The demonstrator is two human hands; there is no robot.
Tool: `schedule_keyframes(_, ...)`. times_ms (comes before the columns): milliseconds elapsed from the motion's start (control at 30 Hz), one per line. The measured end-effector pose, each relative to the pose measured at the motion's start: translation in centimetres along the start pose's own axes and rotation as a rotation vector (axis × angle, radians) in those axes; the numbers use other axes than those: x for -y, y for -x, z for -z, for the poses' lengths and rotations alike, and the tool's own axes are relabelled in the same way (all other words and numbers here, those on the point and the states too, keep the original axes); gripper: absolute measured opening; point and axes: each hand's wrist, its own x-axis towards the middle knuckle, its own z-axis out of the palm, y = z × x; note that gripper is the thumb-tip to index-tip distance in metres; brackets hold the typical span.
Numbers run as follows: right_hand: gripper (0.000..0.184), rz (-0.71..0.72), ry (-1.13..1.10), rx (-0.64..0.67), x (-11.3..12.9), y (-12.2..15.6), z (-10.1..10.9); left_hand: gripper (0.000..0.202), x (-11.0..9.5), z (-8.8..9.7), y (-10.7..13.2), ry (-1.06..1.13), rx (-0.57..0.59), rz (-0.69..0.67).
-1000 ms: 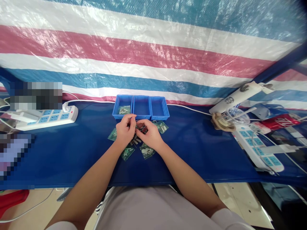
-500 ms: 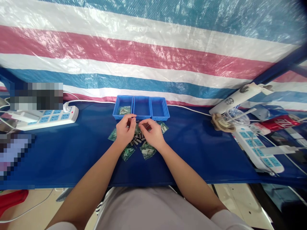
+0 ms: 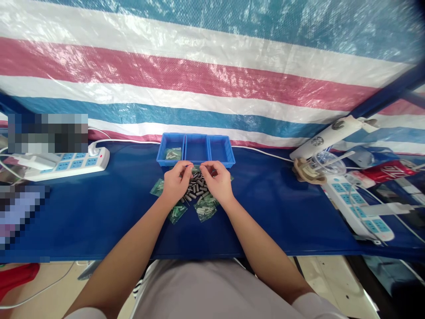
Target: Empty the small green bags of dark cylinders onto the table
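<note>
Above a heap of small grey metal cylinders (image 3: 198, 191), my left hand (image 3: 177, 180) has its thumb and fingers pinched together. My right hand (image 3: 218, 180) is pinched in the same way, a short gap to its right. Whatever lies between either set of fingertips is too small to make out. Around the heap are small clear greenish bags of metal pieces: one bag (image 3: 205, 208) below my right hand, another bag (image 3: 177, 212) at the lower left, and a third bag (image 3: 157, 188) beside my left hand, which partly covers it.
Behind my hands stands a blue three-part bin (image 3: 196, 150), with a bagged set (image 3: 173, 153) in its left compartment. Power strips (image 3: 75, 164) lie left and right on the blue table (image 3: 109, 212). A plastic cup (image 3: 328, 162) and a red can (image 3: 387, 172) are at the right.
My hands have drawn slightly apart, the right one shifting right. More of the metal heap shows between them, and the bag at the right is now mostly covered.
</note>
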Motion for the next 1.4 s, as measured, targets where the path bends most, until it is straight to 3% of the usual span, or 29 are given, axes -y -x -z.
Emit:
schedule_keyframes(133, 0.027, -0.083, -0.087, 0.033, 0.2, 0.2, -0.1, 0.018, 0.0, 0.1, 0.1, 0.065, -0.023, 0.011)
schedule_keyframes(500, 0.012, 0.002, -0.158, -0.060, -0.2, 0.2, -0.3, 0.006, -0.1, -0.1, 0.1, 0.037, -0.045, -0.056)
schedule_keyframes(667, 0.023, -0.015, -0.227, -0.048, -0.5, 0.1, -0.5, 0.017, 0.6, -0.3, 0.2, 0.043, -0.071, 0.001)
schedule_keyframes(833, 0.019, -0.023, -0.208, -0.041, -0.3, 0.1, -0.5, 0.017, 0.5, -0.2, 0.2, 0.078, -0.013, 0.047)
schedule_keyframes(967, 0.023, -0.066, -0.219, -0.039, -0.3, 0.1, -0.4, 0.036, 0.1, 0.0, 0.3, 0.089, 0.015, 0.061)
schedule_keyframes(1100, 0.027, -0.090, -0.228, -0.052, -0.4, 0.1, -0.5, 0.019, 0.0, 0.0, 0.1, 0.036, -0.045, -0.013)
schedule_keyframes(1267, 0.025, -0.021, -0.207, -0.088, -0.9, 0.0, -0.5, 0.016, -0.3, 0.3, -0.5, -0.051, -0.142, -0.139)
schedule_keyframes(1400, 0.030, -0.135, -0.309, -0.039, -1.0, -0.1, -0.6, 0.018, -0.4, 0.4, -0.5, -0.047, -0.134, -0.108)
